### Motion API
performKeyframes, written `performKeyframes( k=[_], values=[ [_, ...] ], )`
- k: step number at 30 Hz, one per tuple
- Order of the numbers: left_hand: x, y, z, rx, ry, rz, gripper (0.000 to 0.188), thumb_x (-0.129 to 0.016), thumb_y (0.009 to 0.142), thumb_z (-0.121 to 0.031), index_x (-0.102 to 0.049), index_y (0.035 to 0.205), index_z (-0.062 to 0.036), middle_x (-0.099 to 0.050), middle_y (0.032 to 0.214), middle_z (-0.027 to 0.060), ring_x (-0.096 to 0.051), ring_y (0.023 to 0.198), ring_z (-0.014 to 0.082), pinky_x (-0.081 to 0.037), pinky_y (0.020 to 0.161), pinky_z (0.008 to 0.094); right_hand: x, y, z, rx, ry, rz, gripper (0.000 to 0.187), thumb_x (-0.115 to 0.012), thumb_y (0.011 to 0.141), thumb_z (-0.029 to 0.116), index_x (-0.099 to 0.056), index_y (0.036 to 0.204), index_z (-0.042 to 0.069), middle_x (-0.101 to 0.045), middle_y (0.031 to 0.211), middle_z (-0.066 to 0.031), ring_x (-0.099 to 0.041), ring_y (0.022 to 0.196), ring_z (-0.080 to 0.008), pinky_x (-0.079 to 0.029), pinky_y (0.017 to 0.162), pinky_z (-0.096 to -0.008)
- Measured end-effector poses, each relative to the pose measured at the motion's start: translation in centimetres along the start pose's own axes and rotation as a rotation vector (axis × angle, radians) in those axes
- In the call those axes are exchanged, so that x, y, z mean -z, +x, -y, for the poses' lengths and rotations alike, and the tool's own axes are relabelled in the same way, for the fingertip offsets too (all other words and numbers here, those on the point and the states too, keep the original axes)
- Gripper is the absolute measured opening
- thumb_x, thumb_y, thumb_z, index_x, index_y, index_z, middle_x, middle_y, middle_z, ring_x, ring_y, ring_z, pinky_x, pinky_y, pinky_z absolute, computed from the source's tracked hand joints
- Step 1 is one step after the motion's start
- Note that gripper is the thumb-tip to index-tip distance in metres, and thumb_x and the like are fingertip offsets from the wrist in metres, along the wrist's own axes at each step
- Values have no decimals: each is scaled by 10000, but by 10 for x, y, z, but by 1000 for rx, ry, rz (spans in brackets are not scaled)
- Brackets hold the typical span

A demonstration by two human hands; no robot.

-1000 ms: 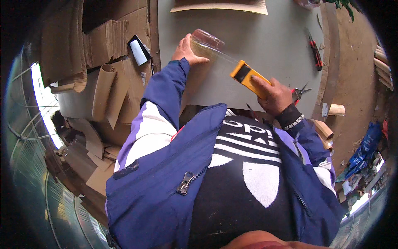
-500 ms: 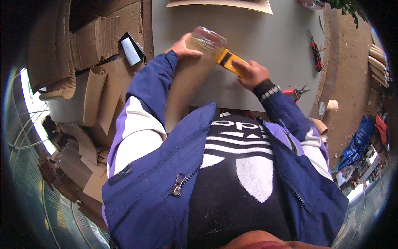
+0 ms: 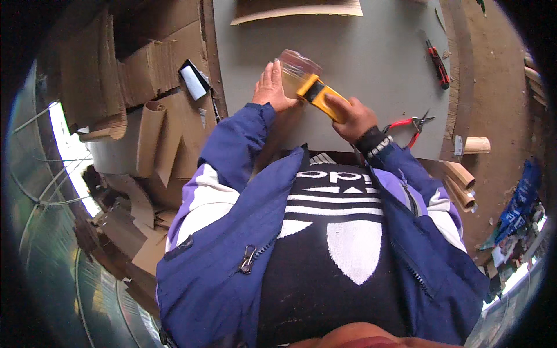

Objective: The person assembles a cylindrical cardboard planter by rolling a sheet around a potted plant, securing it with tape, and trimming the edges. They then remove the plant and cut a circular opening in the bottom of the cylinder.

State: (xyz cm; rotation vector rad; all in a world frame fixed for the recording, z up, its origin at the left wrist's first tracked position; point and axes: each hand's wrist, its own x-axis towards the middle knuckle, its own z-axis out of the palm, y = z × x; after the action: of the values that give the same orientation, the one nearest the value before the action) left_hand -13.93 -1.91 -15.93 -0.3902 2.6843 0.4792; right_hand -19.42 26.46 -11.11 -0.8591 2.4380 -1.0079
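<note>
My right hand [image 3: 351, 118] is closed round a yellow-handled tool with a black band [image 3: 328, 105]; its exact kind is unclear. At the tool's far end is a shiny, see-through plastic-covered piece with a reddish-brown top [image 3: 300, 61]. My left hand [image 3: 272, 88] lies along the left side of this piece, its fingers stretched out and its thumb near the tool's black band. Below the hands a brown strip [image 3: 281, 130] is smeared by motion, partly hidden by my jacket.
Red-handled pruning shears [image 3: 411, 123] and a red and black utility knife [image 3: 438, 65] lie at the right of the grey table [image 3: 383, 64]. A curved brown sheet [image 3: 296, 11] is at the far edge. Cardboard [image 3: 148, 69] fills the left; brown tubes [image 3: 461, 177] lie right.
My left hand has shifted from gripping round the plastic-covered piece to fingers stretched along its side. The right hand still holds the yellow tool. The view has shifted slightly.
</note>
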Motion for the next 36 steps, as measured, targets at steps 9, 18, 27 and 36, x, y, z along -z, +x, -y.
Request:
performKeyframes(
  k=[9, 18, 27, 36],
  values=[
    [13, 10, 1, 217, -169, -108, 1325, -909, 525, -542, -186, 1554, -127, -348, 1527, 172, -390, 1400, 344, -362, 1160, 412, 75, -2, 8, 216, -38, 35, 564, -778, 701, 135, -643, 1225, 293, -578, 806, -101, -635, 651, -319, -529, 564, -435],
    [8, 51, 81, 16, -585, 52, 1290, -978, 515, -371, -247, 1535, -72, -464, 1452, 170, -457, 1351, 303, -384, 1139, 397, 19, 39, -10, -27, -206, 295, 389, -702, 785, 215, -649, 1165, 277, -637, 858, -138, -681, 763, -357, -551, 631, -468],
    [11, 61, 98, 23, -794, 149, 1188, -952, 575, -301, -283, 1521, -38, -507, 1430, 155, -494, 1325, 278, -394, 1120, 379, 4, 54, -15, -71, -241, 243, 423, -701, 806, 228, -648, 1220, 297, -683, 963, -136, -683, 867, -353, -567, 739, -439],
    [21, -6, -85, -318, -193, 228, 1134, -912, 493, -458, -418, 1461, -134, -572, 1296, 183, -550, 1213, 390, -459, 1019, 446, 129, -45, -48, -29, 247, 10, 590, -679, 790, -9, -576, 1369, 44, -613, 1207, -151, -618, 1159, -255, -472, 1010, -303]
  ],
)
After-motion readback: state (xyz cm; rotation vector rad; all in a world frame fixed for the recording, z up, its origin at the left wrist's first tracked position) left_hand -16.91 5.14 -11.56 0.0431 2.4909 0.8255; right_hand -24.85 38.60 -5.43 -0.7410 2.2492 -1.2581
